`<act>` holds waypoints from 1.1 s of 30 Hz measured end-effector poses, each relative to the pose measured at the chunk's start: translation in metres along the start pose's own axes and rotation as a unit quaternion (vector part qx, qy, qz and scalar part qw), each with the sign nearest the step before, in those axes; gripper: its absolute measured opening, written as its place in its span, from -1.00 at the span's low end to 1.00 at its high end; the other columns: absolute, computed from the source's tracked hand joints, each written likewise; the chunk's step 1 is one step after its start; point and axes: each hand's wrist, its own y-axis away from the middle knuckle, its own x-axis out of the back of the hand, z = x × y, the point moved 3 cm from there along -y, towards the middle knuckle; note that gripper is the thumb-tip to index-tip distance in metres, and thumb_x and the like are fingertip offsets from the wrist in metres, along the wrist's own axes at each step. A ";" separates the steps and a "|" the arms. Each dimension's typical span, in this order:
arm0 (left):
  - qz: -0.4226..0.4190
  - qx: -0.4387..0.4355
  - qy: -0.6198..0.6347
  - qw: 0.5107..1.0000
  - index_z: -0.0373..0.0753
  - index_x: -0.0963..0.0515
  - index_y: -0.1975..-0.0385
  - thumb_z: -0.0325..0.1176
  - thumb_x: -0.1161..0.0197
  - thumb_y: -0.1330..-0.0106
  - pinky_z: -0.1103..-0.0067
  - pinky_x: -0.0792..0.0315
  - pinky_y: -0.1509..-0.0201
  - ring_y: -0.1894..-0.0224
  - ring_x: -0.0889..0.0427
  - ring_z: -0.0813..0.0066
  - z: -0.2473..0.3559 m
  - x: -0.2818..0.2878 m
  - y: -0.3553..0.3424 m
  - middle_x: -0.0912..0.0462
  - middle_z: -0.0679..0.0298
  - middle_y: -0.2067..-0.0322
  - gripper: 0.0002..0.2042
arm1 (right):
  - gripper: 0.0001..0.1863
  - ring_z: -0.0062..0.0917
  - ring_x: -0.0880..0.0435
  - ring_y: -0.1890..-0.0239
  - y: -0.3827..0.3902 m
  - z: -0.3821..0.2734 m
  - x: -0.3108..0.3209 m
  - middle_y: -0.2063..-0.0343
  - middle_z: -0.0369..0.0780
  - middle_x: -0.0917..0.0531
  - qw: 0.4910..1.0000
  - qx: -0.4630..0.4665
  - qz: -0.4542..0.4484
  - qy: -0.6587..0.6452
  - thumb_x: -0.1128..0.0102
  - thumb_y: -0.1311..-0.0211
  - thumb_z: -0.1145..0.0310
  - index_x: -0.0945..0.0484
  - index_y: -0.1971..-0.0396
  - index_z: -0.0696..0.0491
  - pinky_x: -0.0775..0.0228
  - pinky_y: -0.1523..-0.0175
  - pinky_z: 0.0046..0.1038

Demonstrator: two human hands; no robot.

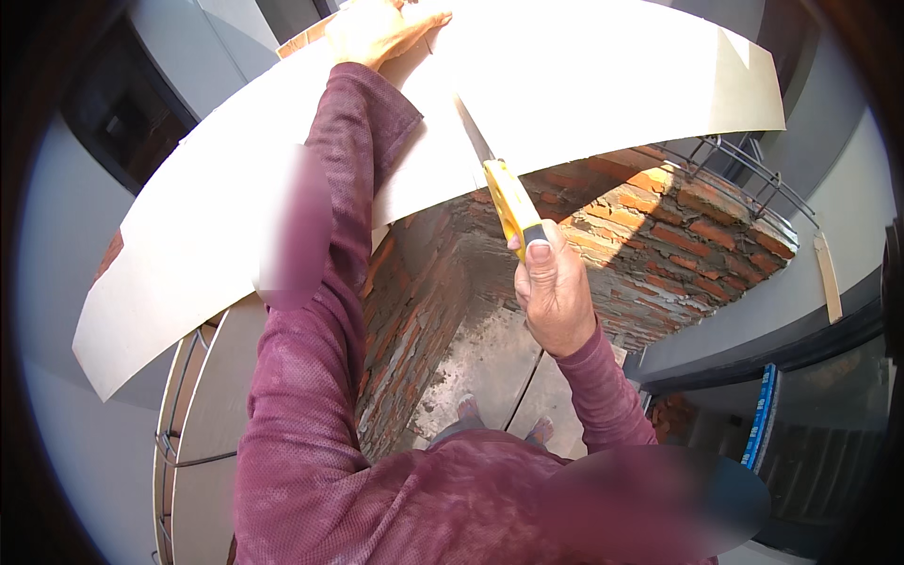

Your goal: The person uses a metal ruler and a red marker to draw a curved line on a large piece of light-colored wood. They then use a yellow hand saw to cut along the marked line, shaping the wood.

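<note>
In my right hand (554, 292) is a handsaw with a yellow and dark handle (511, 205). My fingers are closed round the grip, with the thumb along its top. Its thin blade (474, 127) slants up and left over the near edge of a long pale board (603, 85). Glare hides the blade's far end. My left hand (377, 30) rests on the board near its far edge, one digit stretched out to the right. The frame's top cuts off part of that hand. A short dark line (429, 45) shows on the board beside it.
Rough brick walls (659, 226) meet in a corner under the board. Bent steel bars (744, 165) stick out at the right, and a rebar cage (169, 443) stands at the lower left. A wood strip (828, 278) and a blue strip (759, 417) are at the right.
</note>
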 end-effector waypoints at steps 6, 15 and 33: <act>-0.009 0.015 0.004 1.000 -0.08 -0.66 0.46 -0.14 -0.19 -0.21 0.36 -0.52 0.35 0.40 -0.67 0.22 -0.003 -0.001 0.004 -0.66 0.17 0.44 -0.80 | -0.30 -0.71 -0.30 0.71 0.141 -0.004 0.037 0.73 -0.35 -0.39 0.995 -0.090 0.034 -0.009 0.29 -0.46 -0.24 -0.43 0.19 0.21 -0.09 0.56 -0.55; 0.003 0.010 -0.010 1.000 -0.08 -0.65 0.47 -0.15 -0.19 -0.20 0.36 -0.52 0.36 0.40 -0.66 0.22 -0.010 0.001 0.007 -0.65 0.18 0.45 -0.81 | -0.37 -0.70 -0.28 0.71 0.020 0.011 -0.005 0.73 -0.36 -0.33 0.996 -0.027 0.018 -0.087 0.27 -0.49 -0.19 -0.43 0.18 0.17 -0.12 0.56 -0.55; 0.001 0.020 -0.007 1.000 -0.08 -0.64 0.48 -0.16 -0.19 -0.19 0.36 -0.51 0.38 0.42 -0.64 0.23 -0.016 -0.007 0.005 -0.63 0.19 0.47 -0.82 | -0.25 -0.76 -0.24 0.71 0.143 -0.007 0.038 0.75 -0.40 -0.30 0.991 -0.114 0.046 -0.055 0.31 -0.42 -0.31 -0.42 0.21 0.20 -0.05 0.57 -0.61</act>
